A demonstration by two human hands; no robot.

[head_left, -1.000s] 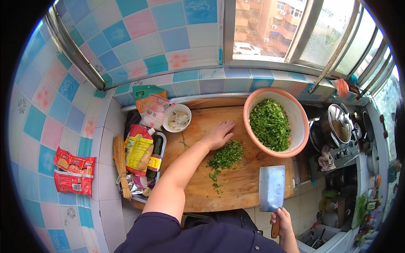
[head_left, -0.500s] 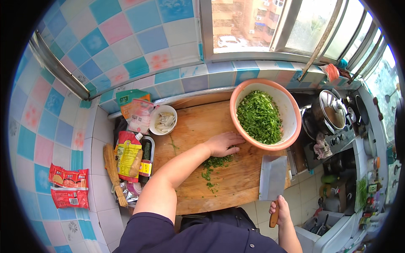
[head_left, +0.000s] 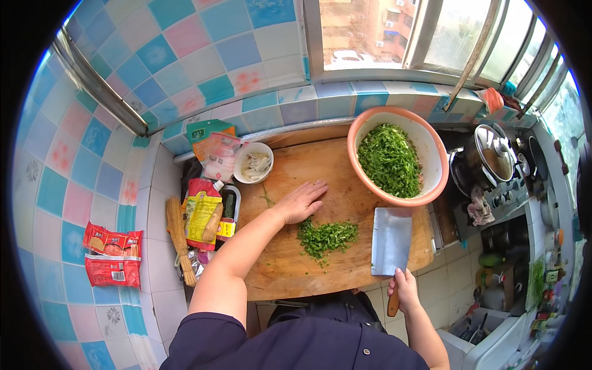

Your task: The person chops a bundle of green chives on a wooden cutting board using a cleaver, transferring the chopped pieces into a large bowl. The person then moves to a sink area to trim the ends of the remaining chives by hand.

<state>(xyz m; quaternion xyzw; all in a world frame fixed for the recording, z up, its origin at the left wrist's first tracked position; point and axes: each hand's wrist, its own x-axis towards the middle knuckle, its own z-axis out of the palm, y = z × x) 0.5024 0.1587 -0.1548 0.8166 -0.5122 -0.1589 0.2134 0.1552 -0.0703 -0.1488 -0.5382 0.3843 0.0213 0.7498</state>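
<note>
My left hand [head_left: 302, 202] lies on the wooden cutting board [head_left: 265, 265] with its fingers stretched out and holds nothing. Just below it is a loose pile of chopped greens [head_left: 327, 238]. My right hand [head_left: 404, 290] is closed around the wooden handle of a cleaver [head_left: 391, 242]. The broad blade points away from me, over the right part of the board. Beyond the blade stands a large orange-rimmed bowl [head_left: 439, 166], heaped with chopped greens [head_left: 391, 159]; a little pinkish filling shows at their edge.
A small white bowl [head_left: 242, 175] of pale sliced pieces stands at the board's far left. Beside it are food packets [head_left: 202, 217], a tray and a straw brush [head_left: 177, 237]. A lidded pot [head_left: 493, 157] sits on the stove at right. Red packets [head_left: 113, 256] lie further left.
My left hand has moved left off the chopped greens, baring the whole pile. The cleaver remains in my right hand. The whole view has shifted slightly.
</note>
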